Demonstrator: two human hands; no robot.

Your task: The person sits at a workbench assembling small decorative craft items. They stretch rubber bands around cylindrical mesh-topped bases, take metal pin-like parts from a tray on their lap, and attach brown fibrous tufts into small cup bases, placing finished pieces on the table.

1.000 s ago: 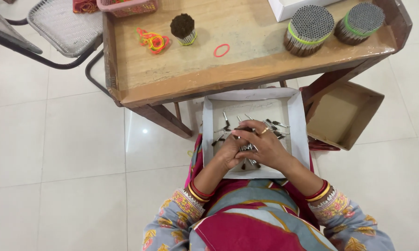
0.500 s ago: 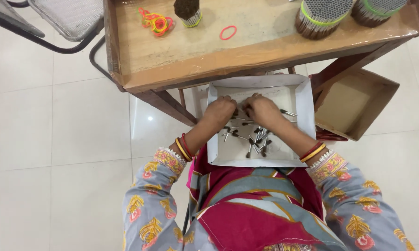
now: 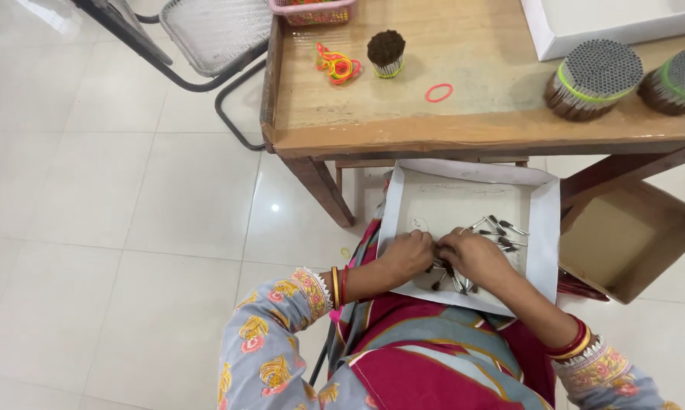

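Note:
A shallow white tray [image 3: 544, 243] rests on my lap, below the table's front edge. Several small dark-tipped metal sticks [image 3: 498, 226] lie scattered in it. My left hand [image 3: 407, 254] and my right hand [image 3: 475, 257] meet over the tray's near part, fingers curled around a small bunch of these sticks [image 3: 456, 282]. The sticks poke out under my palms. What exactly each hand pinches is hidden by the fingers.
A wooden table [image 3: 464, 121] stands ahead with a small banded bundle [image 3: 386, 53], loose rubber bands [image 3: 336, 66], a pink band [image 3: 438, 93], two large banded bundles [image 3: 593, 80] and a white box [image 3: 555, 34]. A brown cardboard box [image 3: 631, 239] sits right; a mesh chair [image 3: 206, 34] at the left.
My view has shifted right and down the table. My hands have drawn closer together toward the tray's near edge, gathering sticks between them.

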